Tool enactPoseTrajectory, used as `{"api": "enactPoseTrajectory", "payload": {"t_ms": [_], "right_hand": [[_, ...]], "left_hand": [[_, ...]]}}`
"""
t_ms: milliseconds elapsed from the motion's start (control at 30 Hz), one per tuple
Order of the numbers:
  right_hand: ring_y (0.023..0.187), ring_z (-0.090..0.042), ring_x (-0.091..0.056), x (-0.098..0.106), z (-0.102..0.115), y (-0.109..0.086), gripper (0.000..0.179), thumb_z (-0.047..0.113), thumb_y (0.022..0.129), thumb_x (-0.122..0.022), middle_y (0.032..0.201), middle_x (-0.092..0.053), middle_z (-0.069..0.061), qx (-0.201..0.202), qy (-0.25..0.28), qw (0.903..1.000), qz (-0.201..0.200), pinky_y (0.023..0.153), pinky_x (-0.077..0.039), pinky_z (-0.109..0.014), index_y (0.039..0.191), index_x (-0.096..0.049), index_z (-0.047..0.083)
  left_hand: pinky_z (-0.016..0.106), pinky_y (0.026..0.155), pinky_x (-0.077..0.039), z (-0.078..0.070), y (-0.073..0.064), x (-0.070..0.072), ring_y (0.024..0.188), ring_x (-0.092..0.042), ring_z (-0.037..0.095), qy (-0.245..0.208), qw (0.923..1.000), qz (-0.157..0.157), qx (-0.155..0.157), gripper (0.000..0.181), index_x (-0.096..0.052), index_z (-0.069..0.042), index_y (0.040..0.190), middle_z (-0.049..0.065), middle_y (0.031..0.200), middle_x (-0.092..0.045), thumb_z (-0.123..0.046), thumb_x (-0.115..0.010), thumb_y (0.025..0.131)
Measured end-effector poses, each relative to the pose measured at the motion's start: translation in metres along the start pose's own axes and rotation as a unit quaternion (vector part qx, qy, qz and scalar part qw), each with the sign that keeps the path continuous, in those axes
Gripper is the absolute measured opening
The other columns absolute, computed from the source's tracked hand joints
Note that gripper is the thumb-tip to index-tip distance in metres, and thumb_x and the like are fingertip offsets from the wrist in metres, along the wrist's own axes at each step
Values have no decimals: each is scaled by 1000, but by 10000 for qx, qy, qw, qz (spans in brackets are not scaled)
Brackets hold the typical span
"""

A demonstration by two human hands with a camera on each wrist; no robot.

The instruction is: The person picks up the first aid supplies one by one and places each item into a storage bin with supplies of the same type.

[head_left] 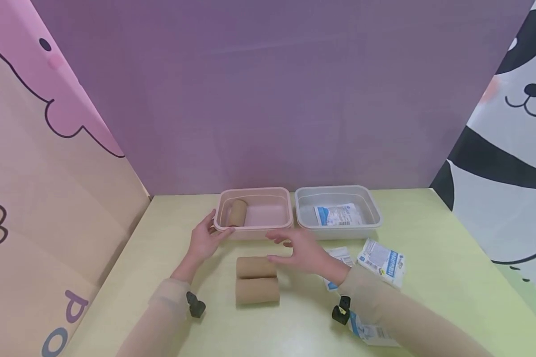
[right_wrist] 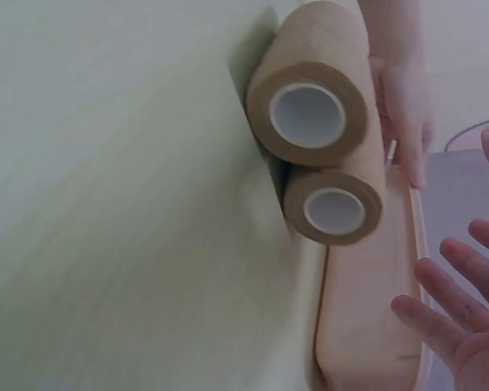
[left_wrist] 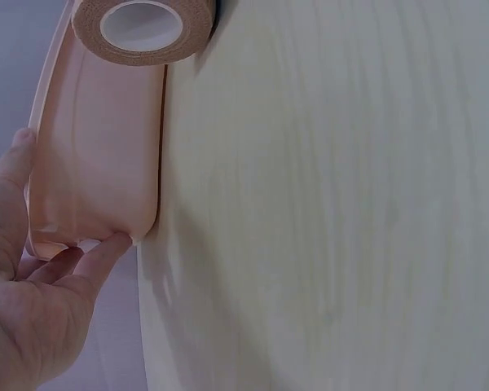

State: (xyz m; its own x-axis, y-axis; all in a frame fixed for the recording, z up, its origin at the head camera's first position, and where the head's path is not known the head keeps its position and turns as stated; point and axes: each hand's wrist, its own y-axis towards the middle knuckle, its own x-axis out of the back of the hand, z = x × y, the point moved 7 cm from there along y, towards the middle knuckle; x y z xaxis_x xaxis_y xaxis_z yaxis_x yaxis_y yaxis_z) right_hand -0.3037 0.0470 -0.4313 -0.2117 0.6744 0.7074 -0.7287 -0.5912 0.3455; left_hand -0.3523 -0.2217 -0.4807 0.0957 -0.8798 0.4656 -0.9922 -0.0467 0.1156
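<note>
A pink bin [head_left: 268, 192] stands at the back of the table with one brown tape roll [head_left: 237, 212] lying inside. My left hand [head_left: 204, 240] rests against its front left corner; the thumb [left_wrist: 16, 163] lies along the side wall and a straight finger [left_wrist: 106, 248] touches the corner. Two more brown rolls [head_left: 256, 267] [head_left: 257, 290] lie side by side in front of the bin. My right hand [head_left: 297, 250] hovers just right of the nearer-to-bin roll, fingers [right_wrist: 448, 301] spread, holding nothing.
A grey bin [head_left: 375, 208] right of the pink one holds a white-and-blue packet [head_left: 337, 215]. More packets [head_left: 382, 261] [head_left: 371, 331] lie on the table to the right. Printed panels wall in the left, back and right sides.
</note>
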Motion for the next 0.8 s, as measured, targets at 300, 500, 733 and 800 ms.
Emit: {"api": "enactPoseTrajectory", "payload": {"t_ms": [300,500,733,800], "right_hand": [[109,-29,-75,-25,3,2,50,31,92,-84,128,-77,-11,314,-277,9985,347,90,-65,-47,133,-71,4],[116,-32,-74,-39,-1,2,59,37,95,-81,137,-73,-12,200,-430,9957,790,99,-62,-45,141,-66,4],[112,-35,-75,-50,-2,4,55,31,96,-80,134,-74,-17,412,-318,9951,841,100,-62,-46,136,-66,-3],[111,-33,-75,-52,-1,4,53,30,96,-80,131,-75,-17,447,-349,9949,839,99,-62,-44,134,-68,-3]], "left_hand": [[49,108,-57,1,-2,2,137,-63,43,-54,9999,-64,-66,96,-31,1,165,26,157,-54,-30,-86,92],[52,109,-56,0,-3,1,137,-63,44,-100,9999,-98,-20,96,-32,1,165,25,158,-54,-30,-86,92],[52,108,-56,-3,-5,1,137,-63,44,-115,9999,-105,-12,95,-32,0,165,25,157,-54,-29,-86,92],[52,109,-56,-4,-5,1,137,-63,44,-102,9999,-103,-41,95,-32,0,165,26,157,-54,-29,-86,92]]}}
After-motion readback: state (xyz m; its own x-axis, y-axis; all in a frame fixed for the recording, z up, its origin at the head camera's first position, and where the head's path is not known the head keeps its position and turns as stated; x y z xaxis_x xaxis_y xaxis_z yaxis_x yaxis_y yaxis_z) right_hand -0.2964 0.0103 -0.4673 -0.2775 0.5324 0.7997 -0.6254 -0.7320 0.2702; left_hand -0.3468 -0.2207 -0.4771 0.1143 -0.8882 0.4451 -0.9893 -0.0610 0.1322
